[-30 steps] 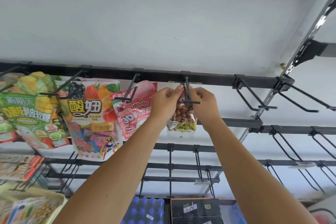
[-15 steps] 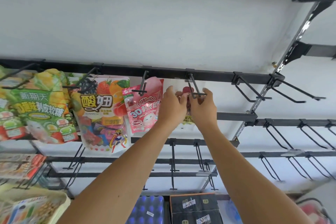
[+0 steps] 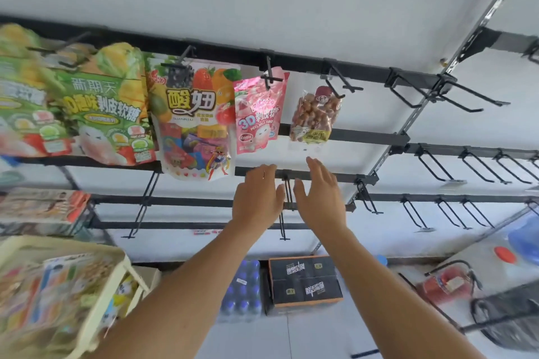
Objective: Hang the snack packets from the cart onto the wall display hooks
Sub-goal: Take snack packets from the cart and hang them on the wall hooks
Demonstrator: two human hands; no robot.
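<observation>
At nine o'clock from our hands, the cream cart holds a blurred heap of packets. Above it, at ten o'clock, green fruit-candy packets hang from the top rail, then a large mixed-fruit packet and a pink peelable-fudge packet just beside it. Our left hand is raised with fingers spread and loose, gripping nothing. At twelve o'clock above both hands, the clear peanut packet hangs on its hook, apart from our fingertips. Our right hand is likewise spread wide and empty, just beside the left. Toward two and three o'clock, bare hooks line the rails. At six o'clock, black cartons and bottled water sit on the floor.
</observation>
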